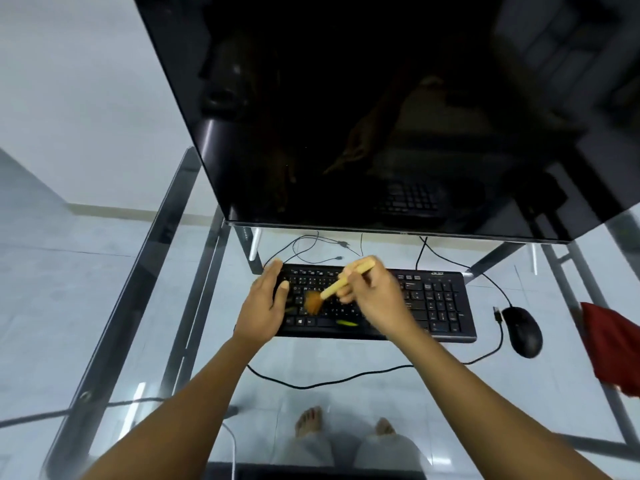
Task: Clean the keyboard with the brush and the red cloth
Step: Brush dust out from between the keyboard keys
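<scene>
A black keyboard [434,303] lies on the glass desk below the monitor. My right hand [377,299] grips a brush [341,284] by its pale wooden handle; the orange-brown bristles, blurred, touch the keys left of centre. My left hand [265,303] rests on the keyboard's left end, fingers curled over the far edge and thumb on the keys. A small yellow-green scrap [346,323] lies near the space bar. The red cloth [613,348] hangs at the desk's right edge, apart from both hands.
A large dark monitor [381,116] looms over the back of the glass desk [346,410]. A black mouse [523,330] sits right of the keyboard, its cable looping across the front. More cables lie behind the keyboard. My feet show through the glass.
</scene>
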`<state>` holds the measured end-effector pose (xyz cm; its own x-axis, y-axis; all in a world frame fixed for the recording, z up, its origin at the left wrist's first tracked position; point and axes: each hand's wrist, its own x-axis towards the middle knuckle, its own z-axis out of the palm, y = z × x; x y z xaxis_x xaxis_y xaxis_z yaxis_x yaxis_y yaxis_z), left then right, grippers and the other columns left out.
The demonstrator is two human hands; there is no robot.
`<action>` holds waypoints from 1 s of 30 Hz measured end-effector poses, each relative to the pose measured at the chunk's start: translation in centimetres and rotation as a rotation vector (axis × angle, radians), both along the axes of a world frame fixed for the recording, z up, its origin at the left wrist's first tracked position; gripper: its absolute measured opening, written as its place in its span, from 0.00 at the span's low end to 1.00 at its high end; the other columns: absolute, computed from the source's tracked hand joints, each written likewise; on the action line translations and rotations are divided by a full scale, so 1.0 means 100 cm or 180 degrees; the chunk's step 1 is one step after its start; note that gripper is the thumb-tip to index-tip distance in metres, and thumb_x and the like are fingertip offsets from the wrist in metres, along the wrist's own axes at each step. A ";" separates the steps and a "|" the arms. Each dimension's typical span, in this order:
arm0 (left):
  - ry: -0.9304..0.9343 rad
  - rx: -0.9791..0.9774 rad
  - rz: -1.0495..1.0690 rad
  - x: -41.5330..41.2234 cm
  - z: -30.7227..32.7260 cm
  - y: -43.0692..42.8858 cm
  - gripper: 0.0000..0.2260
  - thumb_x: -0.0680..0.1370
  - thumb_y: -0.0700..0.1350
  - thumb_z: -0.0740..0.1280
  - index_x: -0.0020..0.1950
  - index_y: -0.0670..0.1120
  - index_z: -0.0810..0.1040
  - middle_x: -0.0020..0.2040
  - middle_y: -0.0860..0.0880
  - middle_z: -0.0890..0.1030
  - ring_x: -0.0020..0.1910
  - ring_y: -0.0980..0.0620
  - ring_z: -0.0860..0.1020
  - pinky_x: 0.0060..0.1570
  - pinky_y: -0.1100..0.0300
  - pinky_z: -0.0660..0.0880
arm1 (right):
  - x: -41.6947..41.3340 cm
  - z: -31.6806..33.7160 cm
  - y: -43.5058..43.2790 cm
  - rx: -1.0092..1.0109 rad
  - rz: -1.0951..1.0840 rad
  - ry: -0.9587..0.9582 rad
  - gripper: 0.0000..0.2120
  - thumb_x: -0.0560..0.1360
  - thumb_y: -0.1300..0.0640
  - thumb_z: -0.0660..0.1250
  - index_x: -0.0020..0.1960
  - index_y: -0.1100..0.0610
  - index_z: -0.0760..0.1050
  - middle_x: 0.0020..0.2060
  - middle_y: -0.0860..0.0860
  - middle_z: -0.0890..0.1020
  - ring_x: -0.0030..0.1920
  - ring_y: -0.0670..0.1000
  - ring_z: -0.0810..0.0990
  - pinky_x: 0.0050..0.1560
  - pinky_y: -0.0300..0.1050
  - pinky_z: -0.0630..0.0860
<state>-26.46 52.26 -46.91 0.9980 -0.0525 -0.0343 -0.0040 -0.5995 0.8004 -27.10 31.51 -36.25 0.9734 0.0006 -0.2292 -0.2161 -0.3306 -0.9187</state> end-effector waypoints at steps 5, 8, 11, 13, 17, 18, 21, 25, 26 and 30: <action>-0.0048 -0.0114 -0.0145 -0.001 -0.004 0.013 0.22 0.83 0.53 0.52 0.77 0.51 0.60 0.75 0.54 0.64 0.74 0.57 0.61 0.73 0.56 0.60 | -0.004 -0.014 0.002 -0.1036 0.0316 -0.0629 0.04 0.79 0.62 0.62 0.47 0.56 0.74 0.39 0.47 0.81 0.41 0.48 0.81 0.43 0.42 0.78; -0.0019 -0.0194 -0.0232 -0.001 -0.006 0.015 0.22 0.83 0.55 0.51 0.77 0.52 0.60 0.75 0.56 0.64 0.74 0.59 0.60 0.73 0.58 0.59 | -0.005 -0.007 -0.003 -0.0711 -0.0114 -0.0768 0.05 0.79 0.64 0.62 0.46 0.55 0.73 0.39 0.49 0.84 0.40 0.48 0.83 0.43 0.42 0.80; 0.0055 -0.0381 -0.0034 -0.001 -0.010 0.020 0.23 0.82 0.58 0.51 0.76 0.54 0.62 0.74 0.56 0.66 0.72 0.60 0.63 0.72 0.58 0.61 | -0.014 -0.014 0.010 -0.0909 0.0900 -0.0114 0.04 0.78 0.60 0.64 0.46 0.54 0.74 0.38 0.51 0.84 0.38 0.48 0.84 0.45 0.51 0.82; 0.0161 -0.0591 0.0020 0.001 -0.008 0.021 0.21 0.83 0.57 0.51 0.75 0.55 0.64 0.73 0.57 0.68 0.71 0.61 0.65 0.72 0.59 0.62 | -0.007 -0.018 0.007 -0.1102 0.0393 -0.0632 0.03 0.78 0.59 0.64 0.45 0.53 0.74 0.40 0.49 0.83 0.41 0.48 0.82 0.44 0.53 0.81; 0.0380 -0.1010 0.0211 0.008 -0.003 0.015 0.20 0.83 0.56 0.51 0.72 0.55 0.69 0.68 0.58 0.74 0.67 0.62 0.70 0.69 0.60 0.66 | -0.006 -0.014 0.018 -0.0620 0.0223 -0.0524 0.04 0.78 0.60 0.65 0.44 0.54 0.74 0.35 0.49 0.83 0.36 0.48 0.83 0.39 0.49 0.82; 0.0367 -0.1023 0.0295 0.008 -0.003 0.016 0.19 0.83 0.56 0.51 0.72 0.56 0.70 0.67 0.58 0.74 0.66 0.62 0.71 0.68 0.60 0.66 | -0.007 -0.016 0.025 -0.0604 0.0599 -0.0240 0.04 0.77 0.60 0.66 0.44 0.55 0.74 0.33 0.49 0.83 0.34 0.47 0.83 0.39 0.49 0.83; 0.0399 -0.1103 0.0414 0.008 -0.006 0.016 0.19 0.83 0.57 0.51 0.70 0.56 0.71 0.66 0.59 0.74 0.66 0.62 0.71 0.68 0.60 0.66 | 0.000 -0.021 0.026 -0.0900 0.0330 -0.0599 0.05 0.78 0.59 0.66 0.44 0.57 0.73 0.33 0.46 0.82 0.35 0.43 0.82 0.40 0.43 0.80; 0.0426 -0.1145 0.0456 0.009 -0.006 0.013 0.19 0.83 0.57 0.51 0.70 0.56 0.71 0.66 0.59 0.75 0.66 0.61 0.71 0.68 0.59 0.67 | 0.003 -0.020 0.033 -0.0639 0.0264 -0.0505 0.06 0.78 0.58 0.66 0.44 0.59 0.72 0.28 0.47 0.81 0.30 0.43 0.81 0.34 0.41 0.79; 0.0409 -0.1123 0.0491 0.008 -0.007 0.016 0.19 0.83 0.57 0.50 0.70 0.57 0.71 0.66 0.59 0.75 0.66 0.61 0.71 0.68 0.58 0.67 | 0.000 -0.021 0.040 -0.0739 0.0632 -0.0328 0.06 0.78 0.57 0.66 0.44 0.58 0.73 0.29 0.48 0.81 0.31 0.43 0.81 0.35 0.44 0.80; 0.0527 -0.1240 0.0412 0.005 -0.008 0.019 0.20 0.83 0.58 0.50 0.71 0.57 0.70 0.67 0.60 0.74 0.67 0.62 0.70 0.70 0.58 0.65 | 0.012 -0.028 0.030 -0.1004 -0.0079 -0.0834 0.06 0.78 0.57 0.65 0.43 0.57 0.72 0.35 0.49 0.81 0.35 0.45 0.81 0.35 0.46 0.78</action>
